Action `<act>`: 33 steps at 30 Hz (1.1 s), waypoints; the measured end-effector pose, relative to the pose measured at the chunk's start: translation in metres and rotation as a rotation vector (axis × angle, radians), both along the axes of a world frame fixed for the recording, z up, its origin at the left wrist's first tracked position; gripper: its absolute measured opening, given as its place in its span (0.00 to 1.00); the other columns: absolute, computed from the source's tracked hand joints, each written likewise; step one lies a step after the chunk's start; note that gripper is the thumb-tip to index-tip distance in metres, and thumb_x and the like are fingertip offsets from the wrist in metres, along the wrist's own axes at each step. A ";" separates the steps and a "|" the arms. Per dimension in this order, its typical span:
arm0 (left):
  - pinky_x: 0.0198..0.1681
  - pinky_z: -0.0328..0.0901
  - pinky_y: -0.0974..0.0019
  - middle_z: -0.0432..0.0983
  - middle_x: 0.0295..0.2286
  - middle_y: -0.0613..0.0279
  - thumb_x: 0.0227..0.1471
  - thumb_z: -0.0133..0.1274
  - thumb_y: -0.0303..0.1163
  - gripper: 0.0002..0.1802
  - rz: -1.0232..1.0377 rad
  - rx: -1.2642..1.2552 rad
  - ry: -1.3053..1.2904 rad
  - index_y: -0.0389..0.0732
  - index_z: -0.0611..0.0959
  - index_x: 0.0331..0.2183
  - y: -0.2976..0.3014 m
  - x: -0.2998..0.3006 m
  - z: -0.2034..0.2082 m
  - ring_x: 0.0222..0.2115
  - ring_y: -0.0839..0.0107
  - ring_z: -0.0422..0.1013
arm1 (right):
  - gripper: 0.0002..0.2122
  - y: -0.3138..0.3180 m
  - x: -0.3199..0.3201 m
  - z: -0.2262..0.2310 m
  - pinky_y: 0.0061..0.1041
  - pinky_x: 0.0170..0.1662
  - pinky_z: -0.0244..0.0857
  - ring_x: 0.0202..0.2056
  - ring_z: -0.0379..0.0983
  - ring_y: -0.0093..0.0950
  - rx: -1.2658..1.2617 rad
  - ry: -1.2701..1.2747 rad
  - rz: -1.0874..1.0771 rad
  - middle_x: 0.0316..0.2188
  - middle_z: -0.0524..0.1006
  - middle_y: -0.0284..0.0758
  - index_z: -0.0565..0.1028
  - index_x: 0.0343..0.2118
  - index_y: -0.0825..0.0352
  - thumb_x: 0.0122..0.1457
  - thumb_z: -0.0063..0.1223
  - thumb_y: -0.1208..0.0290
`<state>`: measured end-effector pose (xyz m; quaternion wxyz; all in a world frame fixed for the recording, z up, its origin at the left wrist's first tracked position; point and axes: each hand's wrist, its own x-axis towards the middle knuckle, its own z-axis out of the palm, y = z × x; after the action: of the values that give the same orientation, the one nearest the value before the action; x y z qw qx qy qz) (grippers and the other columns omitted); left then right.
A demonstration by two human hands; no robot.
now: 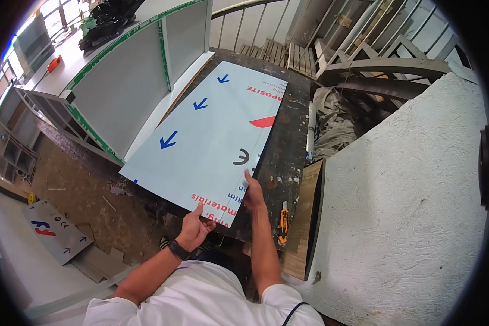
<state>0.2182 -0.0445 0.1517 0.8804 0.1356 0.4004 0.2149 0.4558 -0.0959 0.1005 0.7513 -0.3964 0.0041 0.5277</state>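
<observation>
A white rectangular sheet panel (212, 130) with a printed film of blue arrows and red and dark lettering lies slanted across a dark, paint-spotted worktable (288, 141). My left hand (195, 231) grips its near edge, thumb on top and fingers curled at the rim. At the right edge, close to the near corner, my right hand (254, 194) holds the panel with its thumb on the face; its other fingers are mostly hidden. An orange and black utility knife (283, 225) rests on the table to the right of my right forearm.
A large white cabinet carcass (119, 87) with green-taped edges stands at the left, bearing black plastic (106, 24) and an orange tool (54, 64). A rough white wall (396, 217) and a wooden board (304, 223) are at the right. Another printed panel (54, 231) leans low at left.
</observation>
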 end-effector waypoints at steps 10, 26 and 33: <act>0.31 0.70 0.69 0.81 0.34 0.55 0.70 0.49 0.42 0.18 0.001 0.015 -0.078 0.36 0.78 0.47 0.006 -0.018 0.042 0.28 0.69 0.76 | 0.14 0.026 -0.009 0.013 0.14 0.15 0.58 0.14 0.66 0.13 0.149 -0.204 0.005 0.20 0.78 0.28 0.78 0.43 0.74 0.71 0.52 0.65; 0.33 0.72 0.65 0.83 0.36 0.54 0.69 0.49 0.42 0.16 -0.034 -0.243 -0.223 0.39 0.79 0.47 -0.010 -0.048 0.034 0.30 0.67 0.77 | 0.15 0.046 0.032 0.077 0.16 0.13 0.53 0.12 0.62 0.14 0.026 -0.169 -0.059 0.19 0.75 0.27 0.79 0.40 0.72 0.71 0.50 0.62; 0.33 0.72 0.65 0.82 0.37 0.54 0.70 0.49 0.42 0.16 -0.066 -0.210 -0.209 0.40 0.79 0.47 -0.017 -0.057 0.027 0.30 0.65 0.77 | 0.15 0.044 0.080 0.014 0.15 0.15 0.55 0.14 0.64 0.14 0.032 -0.339 0.162 0.21 0.76 0.28 0.78 0.37 0.69 0.71 0.51 0.61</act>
<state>0.1615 -0.0611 0.1791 0.9333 0.0325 0.3220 0.1556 0.5359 -0.0516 0.1148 0.7025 -0.4667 -0.1631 0.5119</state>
